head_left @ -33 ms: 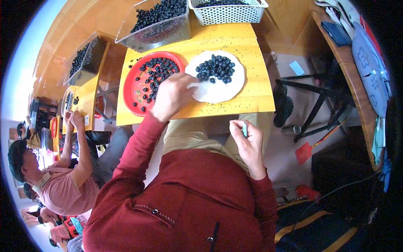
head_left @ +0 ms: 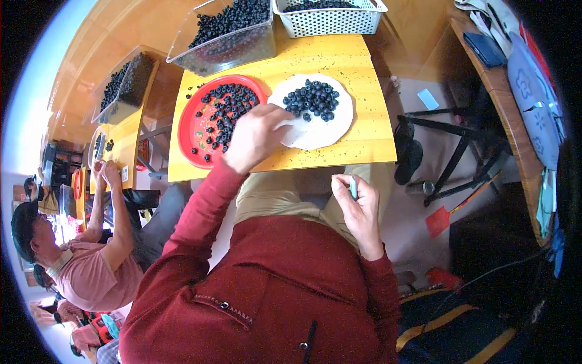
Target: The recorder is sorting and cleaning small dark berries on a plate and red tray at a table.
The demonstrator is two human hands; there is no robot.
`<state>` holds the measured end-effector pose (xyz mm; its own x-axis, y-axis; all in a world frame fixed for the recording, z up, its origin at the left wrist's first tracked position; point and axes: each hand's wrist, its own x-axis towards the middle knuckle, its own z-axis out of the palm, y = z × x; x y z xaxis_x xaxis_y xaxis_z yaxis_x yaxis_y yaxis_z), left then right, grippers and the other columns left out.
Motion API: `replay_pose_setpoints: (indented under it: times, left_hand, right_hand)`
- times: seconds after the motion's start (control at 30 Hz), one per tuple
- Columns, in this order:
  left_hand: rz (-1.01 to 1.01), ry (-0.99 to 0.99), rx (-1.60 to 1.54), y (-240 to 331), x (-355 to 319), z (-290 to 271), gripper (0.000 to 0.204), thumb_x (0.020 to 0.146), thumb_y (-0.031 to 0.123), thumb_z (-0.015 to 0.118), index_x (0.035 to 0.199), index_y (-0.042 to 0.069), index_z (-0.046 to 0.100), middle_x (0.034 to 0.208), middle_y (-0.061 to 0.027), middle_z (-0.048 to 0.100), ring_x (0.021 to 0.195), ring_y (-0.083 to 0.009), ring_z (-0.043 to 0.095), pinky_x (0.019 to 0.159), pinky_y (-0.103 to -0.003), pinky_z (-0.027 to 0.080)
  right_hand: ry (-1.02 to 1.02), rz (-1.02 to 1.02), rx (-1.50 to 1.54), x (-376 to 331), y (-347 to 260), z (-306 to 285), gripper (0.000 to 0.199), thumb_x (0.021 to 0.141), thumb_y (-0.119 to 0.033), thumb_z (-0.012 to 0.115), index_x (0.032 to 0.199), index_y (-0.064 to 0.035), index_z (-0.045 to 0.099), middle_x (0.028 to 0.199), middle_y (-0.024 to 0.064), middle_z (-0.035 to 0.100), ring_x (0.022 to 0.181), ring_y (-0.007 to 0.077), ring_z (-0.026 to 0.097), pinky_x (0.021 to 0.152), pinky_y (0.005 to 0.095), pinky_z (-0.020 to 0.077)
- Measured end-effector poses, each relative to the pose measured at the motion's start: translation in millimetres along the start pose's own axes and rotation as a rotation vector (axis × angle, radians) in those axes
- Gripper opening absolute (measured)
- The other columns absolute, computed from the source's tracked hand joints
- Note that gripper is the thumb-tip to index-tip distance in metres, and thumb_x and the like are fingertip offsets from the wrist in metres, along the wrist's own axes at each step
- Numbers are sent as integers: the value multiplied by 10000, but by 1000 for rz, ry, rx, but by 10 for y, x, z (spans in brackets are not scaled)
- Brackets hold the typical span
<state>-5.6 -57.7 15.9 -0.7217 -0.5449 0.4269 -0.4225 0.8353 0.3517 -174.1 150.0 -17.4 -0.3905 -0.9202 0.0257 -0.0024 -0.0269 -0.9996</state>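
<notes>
Head view, left hand [head_left: 257,136] covering white plate [head_left: 330,130]

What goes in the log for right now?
left hand: over red plate, white plate | right hand: holds small tool | berries: both plates

So on the yellow wooden worktop [head_left: 364,91] there's a round red plastic plate [head_left: 193,124] on the left and a round white plate [head_left: 330,130] right beside it, both with dark berries on them. Behind the red one sits a clear plastic bin [head_left: 224,45] of berries, and behind the white one a white mesh basket [head_left: 330,21]. The left hand [head_left: 254,136] rests across the gap between the plates; the right hand [head_left: 357,203] is down over the lap, in front of the worktop.
</notes>
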Motion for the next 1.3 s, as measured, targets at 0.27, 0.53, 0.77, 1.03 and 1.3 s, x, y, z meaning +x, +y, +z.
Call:
replay_pose_setpoints:
  times: [0.27,0.53,0.77,1.03,1.3]
  left_hand:
    - [124,-172,242,75,328,369,87,821,142,623,851,76,671,807,-92,658,843,-293,661,732,-424,547]
    - [116,-213,102,95,288,342,143,816,127,646,930,88,723,846,-123,681,861,-308,669,743,-428,540]
    - [-381,-176,-781,235,130,231,78,899,39,698,965,-2,692,897,-11,697,747,-66,634,649,-238,519]
    - [-595,-8,-1487,293,-100,182,139,892,1,690,1030,13,688,944,-60,710,833,-130,678,763,-282,593]
    - [-657,-7,-1808,293,-280,130,117,937,40,637,1052,31,656,993,-78,696,859,-142,675,801,-291,595]
  right_hand:
    - [68,8,-18,-134,89,-48,180,952,-162,673,965,16,694,722,-24,602,670,36,497,595,219,419]
    - [84,30,44,-175,115,-41,136,961,-109,649,937,19,688,691,-84,510,622,3,408,537,193,316]
    - [119,-28,16,-163,130,-46,148,962,-122,653,921,15,691,685,-82,502,620,5,401,538,195,315]
    - [89,-6,-41,-53,-3,-63,188,957,-171,666,935,13,696,683,-39,564,633,35,456,561,226,386]
    - [52,-140,-53,109,-159,101,183,967,-162,651,955,18,686,673,-37,550,623,35,453,555,228,385]
